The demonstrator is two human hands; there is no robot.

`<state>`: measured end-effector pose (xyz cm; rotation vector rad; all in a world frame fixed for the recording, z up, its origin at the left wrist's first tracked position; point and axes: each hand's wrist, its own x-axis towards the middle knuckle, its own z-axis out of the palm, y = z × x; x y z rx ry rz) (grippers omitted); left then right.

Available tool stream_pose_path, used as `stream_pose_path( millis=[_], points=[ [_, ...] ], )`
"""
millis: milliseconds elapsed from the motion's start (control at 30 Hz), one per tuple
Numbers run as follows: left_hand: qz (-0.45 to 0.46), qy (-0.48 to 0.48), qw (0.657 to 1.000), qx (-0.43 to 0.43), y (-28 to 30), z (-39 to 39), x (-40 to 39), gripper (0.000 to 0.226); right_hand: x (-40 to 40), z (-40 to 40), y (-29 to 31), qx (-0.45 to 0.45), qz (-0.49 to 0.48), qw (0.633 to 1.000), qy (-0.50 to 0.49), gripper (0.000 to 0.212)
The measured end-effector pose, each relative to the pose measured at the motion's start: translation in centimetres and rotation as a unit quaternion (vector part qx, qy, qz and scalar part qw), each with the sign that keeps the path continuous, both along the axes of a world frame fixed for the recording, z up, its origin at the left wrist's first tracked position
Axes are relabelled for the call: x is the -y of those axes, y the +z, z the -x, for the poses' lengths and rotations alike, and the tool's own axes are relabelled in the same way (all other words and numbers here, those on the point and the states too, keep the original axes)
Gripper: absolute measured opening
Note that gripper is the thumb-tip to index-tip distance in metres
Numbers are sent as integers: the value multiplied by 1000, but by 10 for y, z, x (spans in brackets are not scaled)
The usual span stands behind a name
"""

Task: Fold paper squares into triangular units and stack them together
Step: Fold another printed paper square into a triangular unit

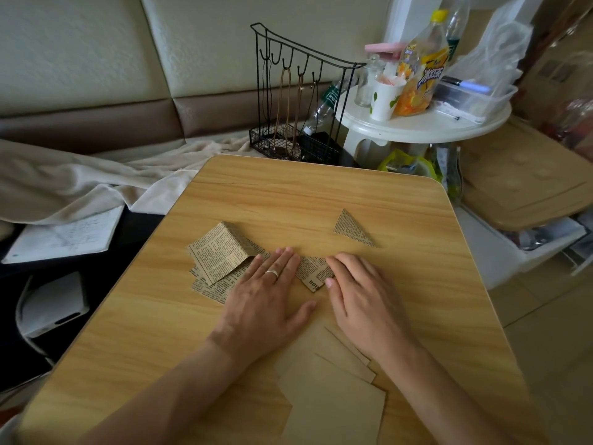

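A newsprint-patterned paper piece (313,273) lay flat on the wooden table (321,194), partly folded, with one pointed corner aimed toward the viewer; the left hand (268,297) pressed on its left part with straight fingers and the right hand (362,290) touched its right edge. Left of it sat a loose pile of newsprint squares (218,258), overlapping, the top one curling up at its far edge. A finished triangular unit (351,228) lay flat, well apart to the right. Nearest the viewer, plain tan sheets (330,403) lay fanned, overlapping one another.
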<state>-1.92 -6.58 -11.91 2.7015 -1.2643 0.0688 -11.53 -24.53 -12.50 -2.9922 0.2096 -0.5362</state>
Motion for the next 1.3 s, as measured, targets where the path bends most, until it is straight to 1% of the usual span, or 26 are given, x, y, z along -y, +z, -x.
stream_pose_path(
  millis=[100, 200, 300, 400, 533, 633, 800, 967, 1033, 1100, 1200, 1300],
  points=[
    [9, 9, 1000, 0, 5, 2, 1, 95, 4, 4, 1, 1, 0, 1000, -28, 38],
    [-4, 6, 1000, 27, 9, 2, 2, 92, 4, 6, 2, -8, 2, 999, -33, 38],
    [-31, -11, 999, 36, 10, 2, 3, 89, 2, 5, 4, -27, 10, 999, -32, 43],
    [-41, -19, 999, 29, 5, 2, 4, 92, 1, 4, 4, -51, -6, 998, -25, 52],
    [-21, -26, 999, 29, 1, 1, 3, 91, 1, 0, 1, -90, -16, 996, 3, 66],
    [5, -41, 999, 19, 1, 1, 3, 86, 3, -2, 1, -110, -19, 994, 8, 72],
    [16, -64, 998, -5, 0, -3, 2, 79, 4, -1, 1, -134, -23, 991, -2, 75],
    [25, -58, 998, -3, -1, -4, 0, 79, 1, 3, 5, -124, -18, 991, -55, 70],
    [25, -62, 998, -2, 0, -4, 1, 80, 0, 2, 6, -125, -26, 990, -61, 72],
    [15, -63, 998, 1, 1, -4, 2, 81, -1, -2, 7, -134, -39, 990, -27, 77],
    [-17, -63, 998, 12, 1, -4, 4, 81, -3, -9, 4, -159, -67, 984, 50, 76],
    [-46, -68, 997, 10, 1, -2, 6, 85, -4, -12, 1, -165, -80, 981, 58, 78]
  ],
)
